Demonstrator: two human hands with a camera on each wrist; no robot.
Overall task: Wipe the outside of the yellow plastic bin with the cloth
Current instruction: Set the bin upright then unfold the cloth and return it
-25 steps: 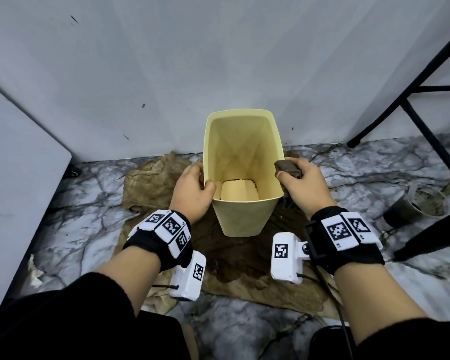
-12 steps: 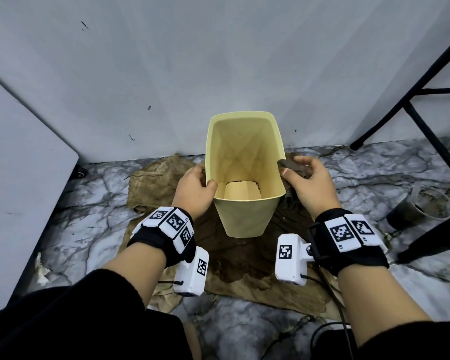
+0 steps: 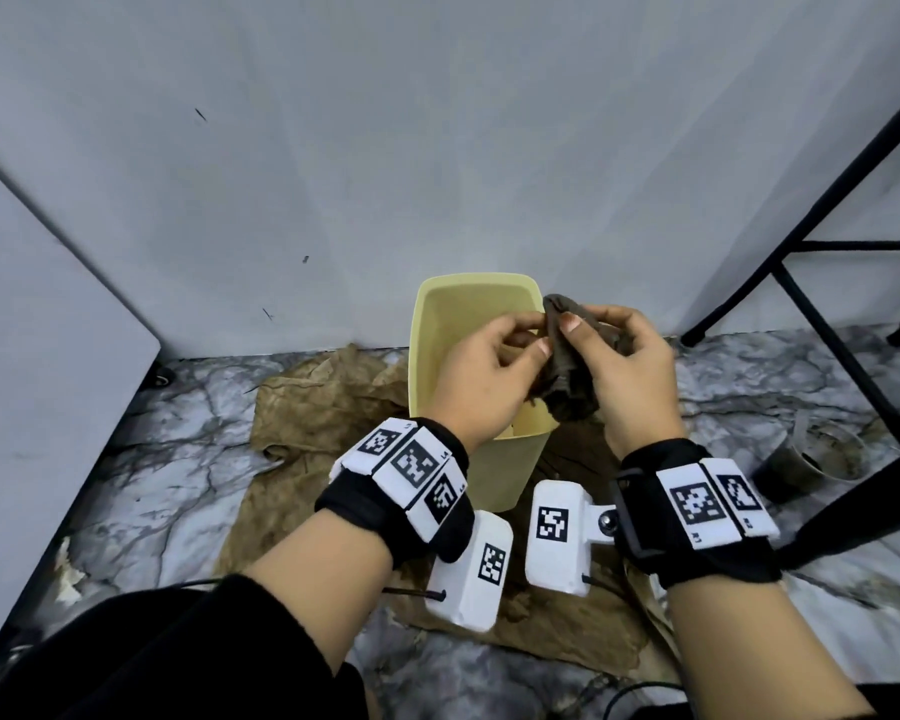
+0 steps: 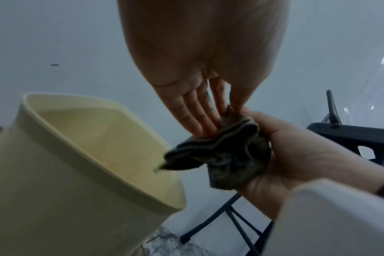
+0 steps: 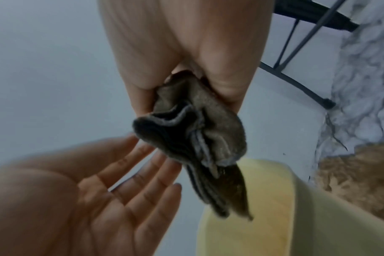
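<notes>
The yellow plastic bin (image 3: 505, 475) stands upright on the floor against the wall, its mouth open towards me. Both hands hover above its right rim. My right hand (image 3: 593, 324) grips a crumpled dark brown cloth (image 3: 567, 376), bunched in the palm with a flap hanging down. My left hand (image 3: 533, 335) reaches across, its fingers nearly straight against the cloth and its thumb and forefinger pinching the upper edge. The left wrist view shows that pinch (image 4: 228, 107) on the cloth (image 4: 230, 155) beside the bin (image 4: 66, 173). The right wrist view shows the cloth (image 5: 197, 138) over the bin rim (image 5: 318, 216).
A stained brown sheet (image 3: 323, 402) lies under the bin on the marble floor. A black metal frame (image 3: 827, 304) stands at the right, with a dirty dark pot (image 3: 811, 459) by its legs. A white panel (image 3: 48, 330) borders the left. A grey wall is close behind the bin.
My left hand has let go of the bin's left rim and come across to the cloth. My right hand has lifted the cloth from the bin's right side to above the rim.
</notes>
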